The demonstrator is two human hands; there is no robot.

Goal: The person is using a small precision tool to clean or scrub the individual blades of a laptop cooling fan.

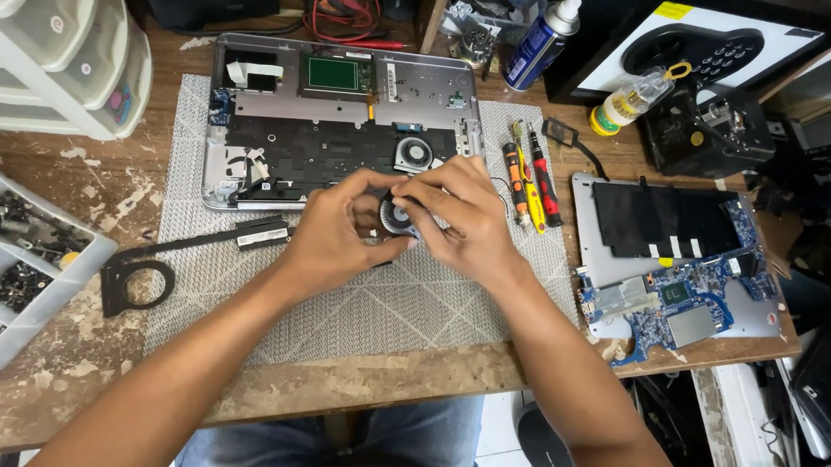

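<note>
Here both hands meet over the grey mat (384,307) on the counter, just before the opened laptop base (341,118). The left hand (336,230) and right hand (468,217) close their fingers on the small round fan (398,216). It seems light, thin and fragile, so the rim is best to hold

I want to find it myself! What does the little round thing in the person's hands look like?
Start at the grey mat in the middle of the wooden desk. Just in front of the opened laptop, the left hand and right hand meet around a small fan. It is round and dark with thin blades, unlike the long screwdrivers nearby.
</note>
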